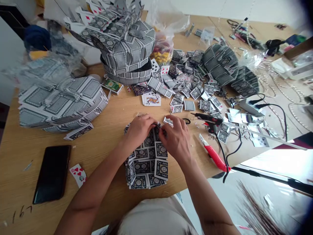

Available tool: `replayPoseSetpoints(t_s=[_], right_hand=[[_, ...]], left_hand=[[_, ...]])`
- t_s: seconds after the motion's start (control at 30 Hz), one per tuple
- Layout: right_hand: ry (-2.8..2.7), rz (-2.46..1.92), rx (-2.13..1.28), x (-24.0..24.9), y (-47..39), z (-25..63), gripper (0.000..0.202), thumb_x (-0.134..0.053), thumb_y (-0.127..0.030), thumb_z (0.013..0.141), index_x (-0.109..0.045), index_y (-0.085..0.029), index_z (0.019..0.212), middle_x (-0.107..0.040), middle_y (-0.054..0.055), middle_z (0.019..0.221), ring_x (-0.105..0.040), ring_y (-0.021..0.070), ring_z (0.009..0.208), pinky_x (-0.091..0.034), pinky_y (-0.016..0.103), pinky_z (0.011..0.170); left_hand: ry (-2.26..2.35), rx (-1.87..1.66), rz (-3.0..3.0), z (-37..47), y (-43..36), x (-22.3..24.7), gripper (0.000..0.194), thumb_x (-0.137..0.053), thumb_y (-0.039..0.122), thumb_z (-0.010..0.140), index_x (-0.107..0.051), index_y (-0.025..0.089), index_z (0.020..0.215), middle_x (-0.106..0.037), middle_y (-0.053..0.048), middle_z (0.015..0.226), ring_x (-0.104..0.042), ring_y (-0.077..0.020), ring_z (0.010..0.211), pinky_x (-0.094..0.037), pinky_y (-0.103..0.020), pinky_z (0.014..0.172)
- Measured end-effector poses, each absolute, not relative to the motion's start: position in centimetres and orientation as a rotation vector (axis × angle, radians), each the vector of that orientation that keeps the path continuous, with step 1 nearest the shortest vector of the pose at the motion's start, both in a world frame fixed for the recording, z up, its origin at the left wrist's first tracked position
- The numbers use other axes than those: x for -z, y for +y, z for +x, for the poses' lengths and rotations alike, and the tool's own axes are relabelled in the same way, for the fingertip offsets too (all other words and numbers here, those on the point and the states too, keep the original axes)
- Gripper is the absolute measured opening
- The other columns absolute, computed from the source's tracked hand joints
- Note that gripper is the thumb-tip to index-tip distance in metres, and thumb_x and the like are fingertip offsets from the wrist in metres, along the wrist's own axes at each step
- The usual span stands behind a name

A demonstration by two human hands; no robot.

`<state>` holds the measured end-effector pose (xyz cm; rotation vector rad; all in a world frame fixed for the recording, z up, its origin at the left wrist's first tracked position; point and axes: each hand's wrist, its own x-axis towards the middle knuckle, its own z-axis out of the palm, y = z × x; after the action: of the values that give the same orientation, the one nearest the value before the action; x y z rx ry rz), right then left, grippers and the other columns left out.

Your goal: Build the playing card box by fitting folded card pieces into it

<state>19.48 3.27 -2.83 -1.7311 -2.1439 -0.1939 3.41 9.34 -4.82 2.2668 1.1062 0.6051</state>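
Observation:
A box-like piece made of dark patterned playing cards point(144, 166) lies on the wooden table in front of me. My left hand point(141, 129) and my right hand point(174, 135) meet at its far edge. The left fingertips pinch a small dark bit of card at that edge. Just beside them, the thumb and fingers of the right hand close on the same rim. Folded cards line the piece's sides and bottom. The fingers cover its far right corner.
A black phone point(52, 174) and a heart card point(78, 175) lie left. Large card-covered forms point(61, 101) stand behind. A red utility knife point(216, 156) and a glue gun point(207, 118) with cables lie right, near many folded cards point(195, 93).

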Motion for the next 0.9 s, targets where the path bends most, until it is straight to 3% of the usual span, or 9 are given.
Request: replayPoseSetpoints(t_s=[0.13, 0.33, 0.47, 0.6, 0.9], right_hand=[[-2.108, -1.810, 0.188, 2.86, 3.22, 19.37, 0.012, -0.057, -0.019, 0.085, -0.064, -0.019, 0.075, -0.058, 0.013, 0.118, -0.051, 0.0288, 0.109, -0.047, 0.041, 0.088], [-2.127, -1.818, 0.106, 2.44, 3.44, 19.41, 0.012, -0.057, -0.018, 0.084, -0.063, -0.019, 0.073, -0.058, 0.014, 0.118, -0.051, 0.0292, 0.106, -0.049, 0.040, 0.085], [-2.130, -1.807, 0.077, 2.49, 3.43, 19.45, 0.010, -0.056, -0.017, 0.084, -0.062, -0.018, 0.076, -0.058, 0.014, 0.117, -0.052, 0.0288, 0.102, -0.049, 0.042, 0.086], [-2.116, -1.812, 0.080, 2.89, 3.30, 19.40, 0.011, -0.054, -0.017, 0.084, -0.062, -0.016, 0.090, -0.055, 0.016, 0.120, -0.052, 0.0290, 0.101, -0.050, 0.044, 0.085], [-2.135, -1.799, 0.167, 2.91, 3.03, 19.12, 0.007, -0.055, -0.017, 0.082, -0.061, -0.017, 0.087, -0.055, 0.017, 0.122, -0.051, 0.0303, 0.105, -0.048, 0.046, 0.088]], left_hand=[[1.056, -0.628, 2.213, 2.87, 9.29, 4.65, 0.020, -0.053, 0.013, 0.092, -0.065, 0.019, 0.107, -0.067, -0.005, 0.110, -0.062, -0.0197, 0.105, -0.048, -0.034, 0.094], [1.131, -0.579, 2.314, 3.09, 9.15, 4.32, 0.014, -0.048, 0.018, 0.095, -0.061, 0.015, 0.094, -0.065, -0.007, 0.101, -0.062, -0.0210, 0.096, -0.049, -0.035, 0.087], [1.180, -0.511, 2.417, 3.45, 9.03, 4.26, 0.014, -0.045, 0.018, 0.095, -0.059, 0.016, 0.095, -0.064, -0.008, 0.101, -0.061, -0.0214, 0.094, -0.048, -0.034, 0.085], [1.225, -0.449, 2.483, 3.65, 8.94, 4.21, 0.015, -0.044, 0.019, 0.095, -0.058, 0.016, 0.097, -0.064, -0.008, 0.103, -0.062, -0.0222, 0.092, -0.048, -0.034, 0.081], [1.212, -0.386, 2.538, 3.54, 8.78, 3.89, 0.019, -0.039, 0.019, 0.097, -0.058, 0.016, 0.098, -0.063, -0.008, 0.100, -0.062, -0.0218, 0.089, -0.046, -0.033, 0.078]])
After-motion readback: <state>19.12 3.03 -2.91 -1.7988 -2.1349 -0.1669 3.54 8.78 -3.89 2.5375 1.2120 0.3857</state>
